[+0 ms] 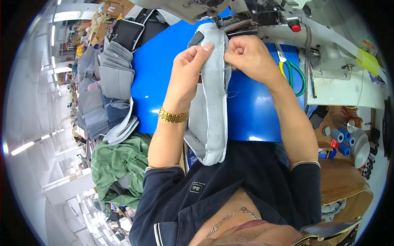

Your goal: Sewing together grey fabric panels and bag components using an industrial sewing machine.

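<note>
A long grey padded fabric piece (214, 94) with pale seamed edges hangs from under the sewing machine head (197, 9) down to my lap. My left hand (192, 65), with a gold bracelet at the wrist, grips its left side, thumb on top and fingers behind. On the opposite edge my right hand (248, 55) is closed, with finger and thumb pinched at the seam. Loose thread ends stick out from that edge below it. The tips of my right fingers are partly hidden, so whether a thread is between them is unclear.
Beneath the fabric lies a blue work surface (254, 110). Scissors (294, 74) with green and yellow handles rest to the right. Stacked grey fabric pieces (117, 76) and a green sack (121, 164) stand left. Blue thread spools (344, 141) sit at the far right.
</note>
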`<state>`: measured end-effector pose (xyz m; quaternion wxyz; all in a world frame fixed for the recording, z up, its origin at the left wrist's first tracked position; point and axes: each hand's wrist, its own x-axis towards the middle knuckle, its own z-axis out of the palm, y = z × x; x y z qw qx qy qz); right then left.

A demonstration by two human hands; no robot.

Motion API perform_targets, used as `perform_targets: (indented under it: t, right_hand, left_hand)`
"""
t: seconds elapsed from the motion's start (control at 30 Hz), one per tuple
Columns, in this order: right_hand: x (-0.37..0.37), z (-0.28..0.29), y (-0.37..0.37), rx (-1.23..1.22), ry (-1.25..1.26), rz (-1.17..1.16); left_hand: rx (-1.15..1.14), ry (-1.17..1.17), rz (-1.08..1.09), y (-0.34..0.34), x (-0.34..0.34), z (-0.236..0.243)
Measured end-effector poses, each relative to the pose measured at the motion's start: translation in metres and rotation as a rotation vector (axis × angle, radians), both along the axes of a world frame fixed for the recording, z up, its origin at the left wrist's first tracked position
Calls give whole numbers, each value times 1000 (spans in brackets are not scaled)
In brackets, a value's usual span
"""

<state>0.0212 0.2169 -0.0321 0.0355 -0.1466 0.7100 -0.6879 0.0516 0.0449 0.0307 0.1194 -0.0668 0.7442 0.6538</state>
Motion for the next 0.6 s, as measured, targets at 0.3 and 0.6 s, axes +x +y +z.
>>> perform_targets:
  t: [0.3, 0.6]
  right_hand:
    - [20, -3, 2, -188, -98, 163]
    - [44, 10, 8, 245, 170, -152]
  left_hand:
    - [269, -153, 31, 13, 7, 0]
    - [327, -233, 24, 3, 15, -5]
